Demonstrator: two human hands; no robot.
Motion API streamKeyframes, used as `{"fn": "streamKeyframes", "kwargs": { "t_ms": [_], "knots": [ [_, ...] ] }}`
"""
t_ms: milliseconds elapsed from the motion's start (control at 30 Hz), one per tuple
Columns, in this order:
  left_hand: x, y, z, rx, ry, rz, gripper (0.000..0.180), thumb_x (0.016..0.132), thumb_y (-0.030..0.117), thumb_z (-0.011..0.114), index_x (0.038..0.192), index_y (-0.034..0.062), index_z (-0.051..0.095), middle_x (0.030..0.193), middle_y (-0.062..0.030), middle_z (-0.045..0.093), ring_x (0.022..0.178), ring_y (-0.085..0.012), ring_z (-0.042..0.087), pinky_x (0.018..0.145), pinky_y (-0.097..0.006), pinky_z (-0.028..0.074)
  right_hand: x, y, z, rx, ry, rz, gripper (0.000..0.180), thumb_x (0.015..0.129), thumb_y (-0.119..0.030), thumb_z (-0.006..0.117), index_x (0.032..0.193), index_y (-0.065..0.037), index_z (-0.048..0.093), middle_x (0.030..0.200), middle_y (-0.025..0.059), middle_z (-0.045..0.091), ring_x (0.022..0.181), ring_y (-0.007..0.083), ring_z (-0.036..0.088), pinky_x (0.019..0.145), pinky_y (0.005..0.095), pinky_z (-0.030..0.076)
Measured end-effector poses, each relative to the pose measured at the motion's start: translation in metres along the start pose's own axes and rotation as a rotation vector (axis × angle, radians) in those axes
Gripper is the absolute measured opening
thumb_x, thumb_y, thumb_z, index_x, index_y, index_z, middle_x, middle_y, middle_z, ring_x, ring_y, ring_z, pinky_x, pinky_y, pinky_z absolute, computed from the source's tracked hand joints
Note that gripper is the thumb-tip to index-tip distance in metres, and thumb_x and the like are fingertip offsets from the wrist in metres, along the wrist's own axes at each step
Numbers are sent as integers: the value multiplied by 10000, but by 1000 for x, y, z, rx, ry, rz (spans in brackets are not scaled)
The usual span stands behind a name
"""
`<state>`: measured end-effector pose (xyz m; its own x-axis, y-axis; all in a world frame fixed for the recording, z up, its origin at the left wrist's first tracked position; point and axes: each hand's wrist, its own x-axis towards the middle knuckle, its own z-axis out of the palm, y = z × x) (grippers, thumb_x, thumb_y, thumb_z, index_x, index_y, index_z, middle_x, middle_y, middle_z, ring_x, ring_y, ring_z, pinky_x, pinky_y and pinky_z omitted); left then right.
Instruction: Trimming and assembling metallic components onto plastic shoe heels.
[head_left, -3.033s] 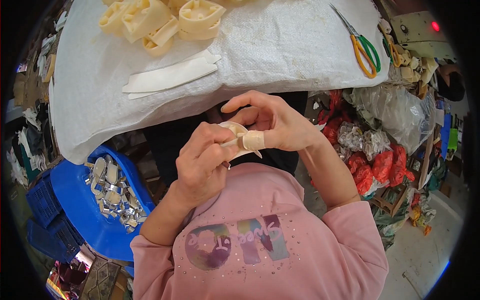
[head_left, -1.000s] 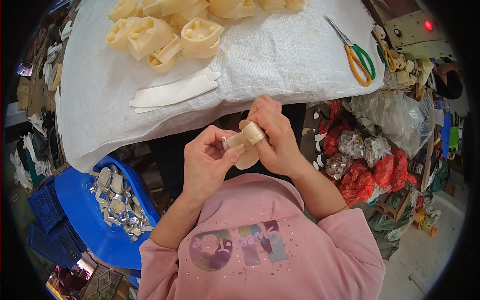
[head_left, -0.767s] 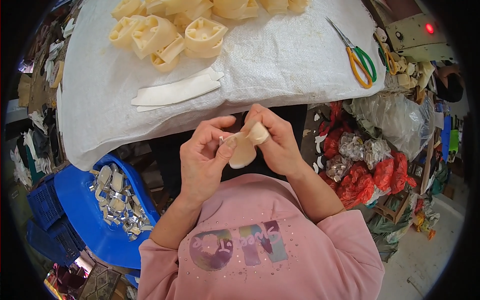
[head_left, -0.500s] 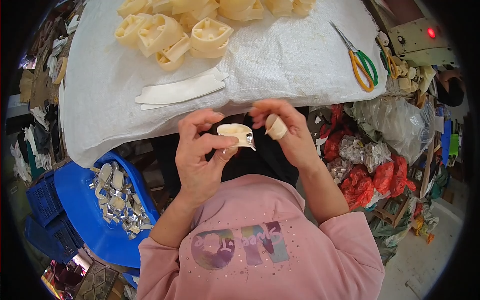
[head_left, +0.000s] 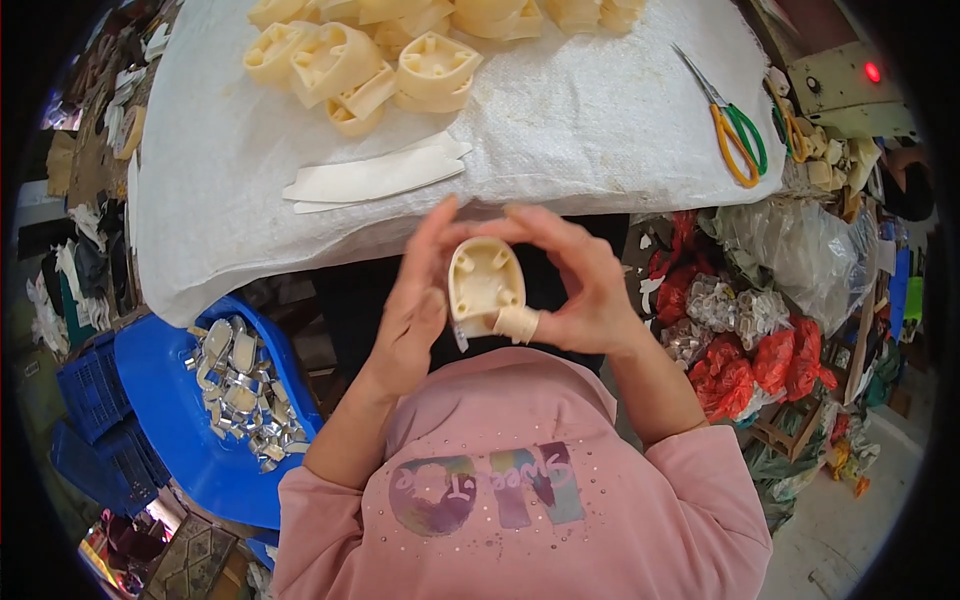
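A cream plastic shoe heel (head_left: 487, 282), D-shaped and hollow with small posts inside, is held upright between my hands with its hollow side showing. A bit of shiny silver band (head_left: 459, 335) shows at its lower left edge. My left hand (head_left: 412, 315) presses along its left side, fingers rather straight and slightly blurred. My right hand (head_left: 583, 285) curls round the other side, fingers over the top and thumb at the bottom edge. A cream wrap (head_left: 517, 323) covers that thumb. Beyond lie white curved strips (head_left: 380, 176) on the cloth.
More cream heels (head_left: 437, 70) are piled at the far edge of the white woven cloth (head_left: 580, 130). Scissors (head_left: 735, 130) with orange and green handles lie at right. A blue plastic tub (head_left: 160, 390) with silver-covered pieces stands left; red bags (head_left: 770, 360) and clear plastic lie right.
The heel has been turned from lying edge-on to standing with its hollow toward view. My right hand has moved in from apart and taken hold; the left has shifted alongside it.
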<state>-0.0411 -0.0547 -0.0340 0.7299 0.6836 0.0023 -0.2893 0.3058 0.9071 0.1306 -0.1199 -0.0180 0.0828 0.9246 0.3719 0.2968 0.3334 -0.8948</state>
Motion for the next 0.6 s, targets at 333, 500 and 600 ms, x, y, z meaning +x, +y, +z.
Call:
{"fn": "streamKeyframes", "kwargs": {
  "t_ms": [333,500,600],
  "knots": [
    [-1,2,14,-225,119,-139,542,922,351,467,1353,80,281,1031,-169,542,855,-220,572,697,-333,507,-4,2,25,-14,94,57,757,640,-128,807,1312,-57,464,1135,61,644,826,162,609,635,255,507],
    [1,7,10,-204,108,-119,492,944,372,462,1318,79,331,993,-162,554,834,-208,577,670,-315,511,-3,12,23,91,-5,56,885,612,-98,853,1375,-79,403,1154,176,632,1072,271,612,988,388,416],
    [3,13,7,-488,75,-213,432,955,348,468,1268,60,395,971,-146,566,826,-196,589,648,-306,521,-5,13,26,98,38,-52,794,630,-129,821,1332,-105,451,1124,45,650,782,143,587,577,238,482]
  ]
}}
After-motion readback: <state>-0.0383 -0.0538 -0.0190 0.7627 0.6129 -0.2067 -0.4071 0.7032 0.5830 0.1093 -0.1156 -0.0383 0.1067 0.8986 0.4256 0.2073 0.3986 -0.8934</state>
